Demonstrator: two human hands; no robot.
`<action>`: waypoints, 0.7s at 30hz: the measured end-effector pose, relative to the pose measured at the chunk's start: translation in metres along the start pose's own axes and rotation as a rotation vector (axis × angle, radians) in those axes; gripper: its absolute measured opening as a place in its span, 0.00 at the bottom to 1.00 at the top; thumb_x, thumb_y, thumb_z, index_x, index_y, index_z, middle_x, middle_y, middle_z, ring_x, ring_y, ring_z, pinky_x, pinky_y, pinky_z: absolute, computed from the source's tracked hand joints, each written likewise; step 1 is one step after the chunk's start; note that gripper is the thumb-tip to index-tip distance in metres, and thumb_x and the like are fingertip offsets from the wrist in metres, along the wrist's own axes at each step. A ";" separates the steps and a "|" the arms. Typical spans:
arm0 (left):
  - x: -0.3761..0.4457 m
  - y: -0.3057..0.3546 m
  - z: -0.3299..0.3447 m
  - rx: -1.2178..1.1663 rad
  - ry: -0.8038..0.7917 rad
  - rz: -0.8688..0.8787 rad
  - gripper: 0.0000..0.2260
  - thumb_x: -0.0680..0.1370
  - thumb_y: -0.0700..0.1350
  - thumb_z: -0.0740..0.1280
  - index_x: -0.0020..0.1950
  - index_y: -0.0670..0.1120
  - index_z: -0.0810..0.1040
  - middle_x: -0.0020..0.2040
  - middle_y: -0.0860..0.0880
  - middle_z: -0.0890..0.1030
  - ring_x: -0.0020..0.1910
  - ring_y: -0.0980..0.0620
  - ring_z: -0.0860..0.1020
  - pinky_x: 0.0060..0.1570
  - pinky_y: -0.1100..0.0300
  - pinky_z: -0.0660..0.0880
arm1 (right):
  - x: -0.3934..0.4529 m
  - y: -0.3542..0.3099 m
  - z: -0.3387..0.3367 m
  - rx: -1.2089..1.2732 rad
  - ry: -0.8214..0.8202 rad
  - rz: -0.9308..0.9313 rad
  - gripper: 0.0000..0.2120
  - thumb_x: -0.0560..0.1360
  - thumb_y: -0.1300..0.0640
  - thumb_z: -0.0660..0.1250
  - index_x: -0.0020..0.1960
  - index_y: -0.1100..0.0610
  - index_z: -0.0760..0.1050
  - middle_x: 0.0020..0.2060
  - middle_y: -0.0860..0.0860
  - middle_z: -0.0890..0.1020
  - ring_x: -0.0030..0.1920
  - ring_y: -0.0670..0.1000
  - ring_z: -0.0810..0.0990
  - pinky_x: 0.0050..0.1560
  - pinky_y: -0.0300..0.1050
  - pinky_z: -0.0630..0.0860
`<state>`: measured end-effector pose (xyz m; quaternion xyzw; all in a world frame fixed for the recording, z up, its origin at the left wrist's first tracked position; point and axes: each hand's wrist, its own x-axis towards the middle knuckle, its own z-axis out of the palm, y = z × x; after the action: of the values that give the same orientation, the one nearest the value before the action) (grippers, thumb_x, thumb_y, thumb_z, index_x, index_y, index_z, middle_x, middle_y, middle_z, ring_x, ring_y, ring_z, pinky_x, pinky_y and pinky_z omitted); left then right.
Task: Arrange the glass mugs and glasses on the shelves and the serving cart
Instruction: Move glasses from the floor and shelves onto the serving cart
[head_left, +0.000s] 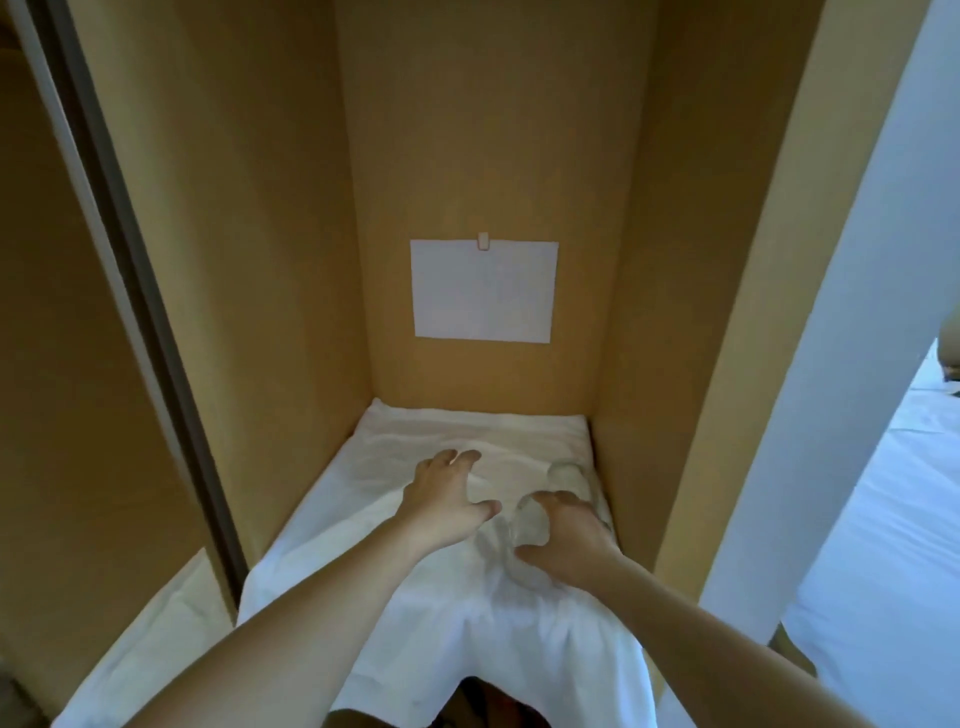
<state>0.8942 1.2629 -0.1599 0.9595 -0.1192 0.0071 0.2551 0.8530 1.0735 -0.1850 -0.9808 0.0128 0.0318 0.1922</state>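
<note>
Clear glass, almost lost against white cloth: one glass (530, 519) sits low and right of centre in the frame, under the right hand (563, 535), whose fingers curl round it from above with the thumb closing on its near side. A second glass (566, 475) stands just beyond it, close to the right wall of the niche, touched by nothing I can see. Both are so transparent that their rims and outlines blur into the folds, and I cannot tell whether either has a handle. The left hand (447, 499) hovers or rests just left of the held glass, fingers spread apart and relaxed, gripping nothing; whether its fingertips touch the fabric is hard to say. The white cloth (415, 623) covers the whole shelf, rumpled in the middle and draping over the front edge at the bottom of the frame. Tan wooden panels (260, 260) close the niche on the left, back and right. A blank white sheet (483, 291) hangs on the back panel at mid-frame, held by a small clip (483, 241) at its top edge. A dark door frame (130, 260) runs diagonally down the left side, and a white wall (857, 364) fills the right, with pale bedding (893, 519) showing past it at lower right. Both forearms are cut off by the bottom edge.
</note>
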 end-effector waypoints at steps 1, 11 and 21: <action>0.009 0.004 0.004 -0.009 -0.009 0.002 0.36 0.74 0.62 0.70 0.79 0.53 0.63 0.79 0.49 0.63 0.78 0.45 0.59 0.73 0.48 0.64 | 0.006 0.005 0.000 -0.002 -0.007 0.012 0.35 0.69 0.37 0.69 0.73 0.43 0.66 0.66 0.48 0.73 0.64 0.53 0.74 0.60 0.47 0.76; 0.115 0.049 0.028 -0.041 -0.192 0.100 0.32 0.76 0.60 0.71 0.77 0.55 0.67 0.77 0.48 0.67 0.76 0.47 0.65 0.71 0.57 0.63 | 0.054 0.019 0.026 -0.009 -0.058 0.018 0.43 0.73 0.37 0.70 0.80 0.47 0.53 0.74 0.52 0.63 0.71 0.58 0.65 0.69 0.52 0.68; 0.170 0.097 0.088 0.072 -0.509 0.148 0.33 0.75 0.61 0.72 0.77 0.52 0.67 0.75 0.48 0.70 0.72 0.48 0.69 0.62 0.59 0.68 | 0.068 0.013 0.030 -0.130 -0.112 0.013 0.40 0.73 0.45 0.71 0.77 0.51 0.55 0.71 0.58 0.64 0.68 0.62 0.69 0.65 0.55 0.70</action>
<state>1.0326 1.1000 -0.1765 0.9274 -0.2492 -0.2118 0.1814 0.9191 1.0719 -0.2226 -0.9877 0.0063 0.0884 0.1285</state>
